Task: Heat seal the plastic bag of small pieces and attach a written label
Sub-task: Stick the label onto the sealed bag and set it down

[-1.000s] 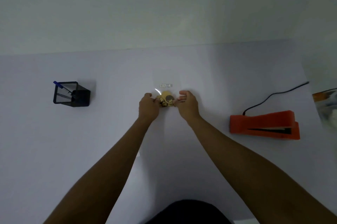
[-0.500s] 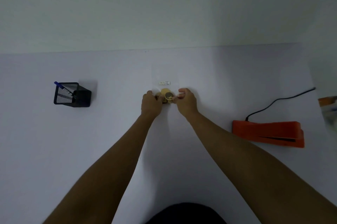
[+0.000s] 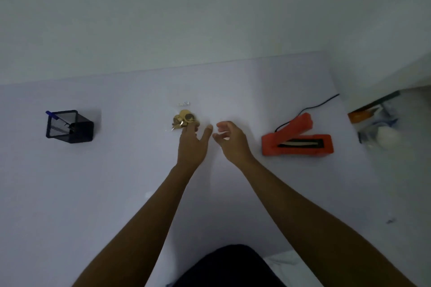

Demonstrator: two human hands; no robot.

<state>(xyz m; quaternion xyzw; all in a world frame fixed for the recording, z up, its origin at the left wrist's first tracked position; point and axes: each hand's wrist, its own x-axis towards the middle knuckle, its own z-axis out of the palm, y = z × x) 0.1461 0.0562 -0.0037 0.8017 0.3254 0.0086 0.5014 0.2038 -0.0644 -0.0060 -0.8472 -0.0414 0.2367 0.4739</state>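
Both hands have let go of the plastic bag (image 3: 184, 120), which half a second ago they pinched between them from either side. The left hand (image 3: 192, 144) now lies flat with its fingers straight and spread, the fingertips (image 3: 190, 128) touching the near edge of the bag, the thumb stretched out to the right. The right hand (image 3: 232, 141) has drawn off to the right, apart from the bag, its fingers loosely curled around nothing. The heat sealer (image 3: 297, 141), which stood nearly closed before, now shows its orange lid tilted up over the dark sealing strip, its black cord (image 3: 310, 107) running off toward the wall. The bag sits on the white table (image 3: 116, 181) at mid-depth, a small clear pouch bunched around yellowish and brown round pieces, with a glint on its film at the left. Just beyond it lies a small white label (image 3: 184, 103); its writing is too small to read. Well to the left stands a black mesh pen holder (image 3: 68, 127) with a blue pen (image 3: 50, 114) in it.
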